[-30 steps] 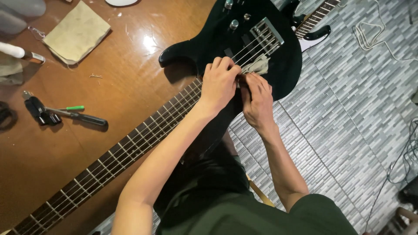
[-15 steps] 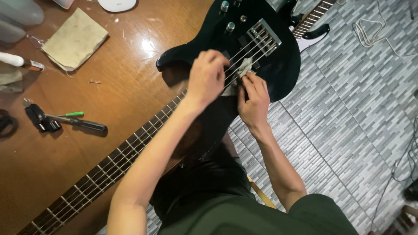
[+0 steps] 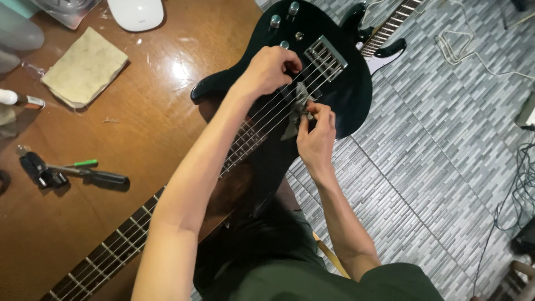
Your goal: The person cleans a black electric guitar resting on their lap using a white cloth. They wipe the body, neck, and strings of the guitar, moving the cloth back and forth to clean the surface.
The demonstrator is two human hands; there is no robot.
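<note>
A black bass guitar (image 3: 345, 92) lies across a brown wooden table (image 3: 150, 111), its body hanging over the table's right edge and its neck (image 3: 106, 259) running to the lower left. My left hand (image 3: 267, 69) is curled over the strings on the body, close to the metal bridge (image 3: 326, 56). My right hand (image 3: 315, 131) pinches a small grey cloth (image 3: 295, 114) tucked under the strings. Chrome knobs (image 3: 284, 17) sit at the body's top.
On the table lie a folded beige cloth (image 3: 83, 67), a white rounded object (image 3: 136, 12), a black-handled screwdriver (image 3: 92, 175) and a green-tipped pen (image 3: 83, 163). A second guitar (image 3: 384, 39) and white cable (image 3: 462, 44) lie on the grey tiled floor.
The view has shifted so the guitar sits lower in frame. My left hand has slid up the strings toward the bridge. My right hand stays on the grey cloth.
</note>
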